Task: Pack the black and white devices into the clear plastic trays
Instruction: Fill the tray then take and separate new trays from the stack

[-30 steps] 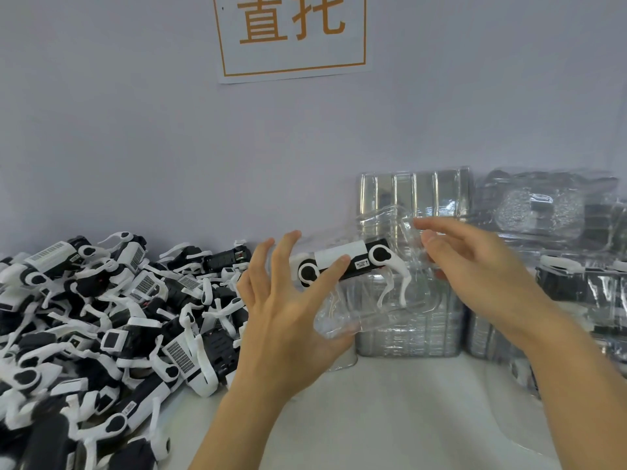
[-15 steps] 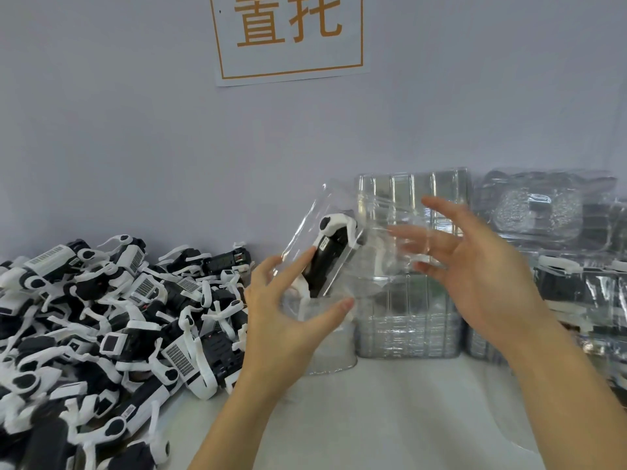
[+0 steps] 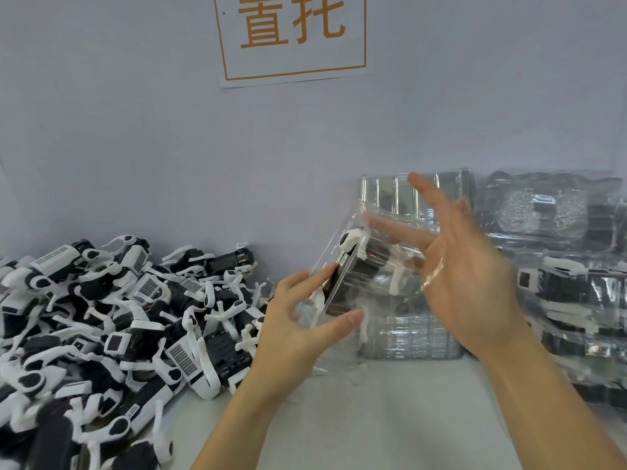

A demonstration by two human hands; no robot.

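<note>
A black and white device (image 3: 356,266) sits tilted inside a clear plastic tray (image 3: 339,245), held up above the table in the middle of the view. My left hand (image 3: 305,320) grips the tray's lower end between thumb and fingers. My right hand (image 3: 464,266) is blurred, its fingers spread straight against the tray's right side. A big pile of loose black and white devices (image 3: 101,317) covers the table on the left.
A stack of clear trays (image 3: 414,330) stands against the wall behind my hands, one tray (image 3: 417,195) leaning upright on it. Packed trays (image 3: 576,283) pile up at the right. A white sign with orange characters (image 3: 291,35) hangs on the wall. The white tabletop (image 3: 390,418) lies below.
The tray with the device turned from lying level to standing tilted on end. My left hand shifted to its lower end and my right hand moved in against its right side.
</note>
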